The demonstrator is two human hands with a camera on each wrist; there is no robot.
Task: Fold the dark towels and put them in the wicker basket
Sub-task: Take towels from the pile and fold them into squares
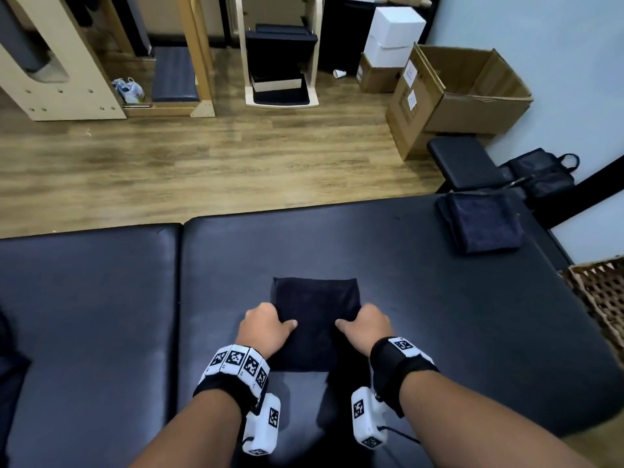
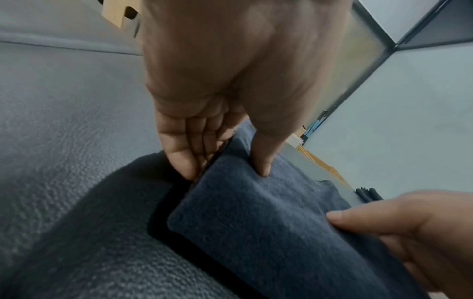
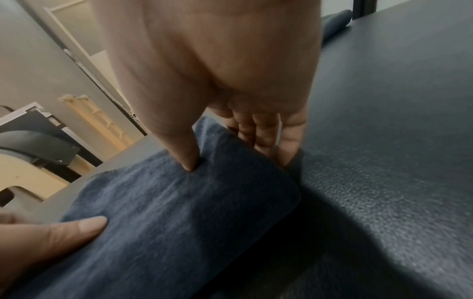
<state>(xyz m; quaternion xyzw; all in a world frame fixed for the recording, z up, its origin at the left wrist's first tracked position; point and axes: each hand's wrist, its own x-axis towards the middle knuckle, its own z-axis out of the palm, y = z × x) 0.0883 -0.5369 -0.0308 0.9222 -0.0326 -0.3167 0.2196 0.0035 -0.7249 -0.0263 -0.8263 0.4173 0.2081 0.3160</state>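
Observation:
A folded dark navy towel (image 1: 315, 309) lies on the black padded table (image 1: 439, 298) just in front of me. My left hand (image 1: 266, 327) grips its left edge, thumb on top and fingers tucked under, as the left wrist view shows on the towel (image 2: 268, 218). My right hand (image 1: 366, 324) grips the right edge the same way, thumb pressing into the towel (image 3: 179, 202). A second folded dark towel (image 1: 481, 221) rests at the table's far right corner. The wicker basket (image 1: 597, 292) shows at the right edge, beside the table.
A seam (image 1: 179, 298) splits the table into two pads. Beyond the table lie wooden floor, wooden frames (image 1: 67, 62), an open cardboard box (image 1: 466, 92), white boxes (image 1: 391, 32) and a black bag (image 1: 543, 170).

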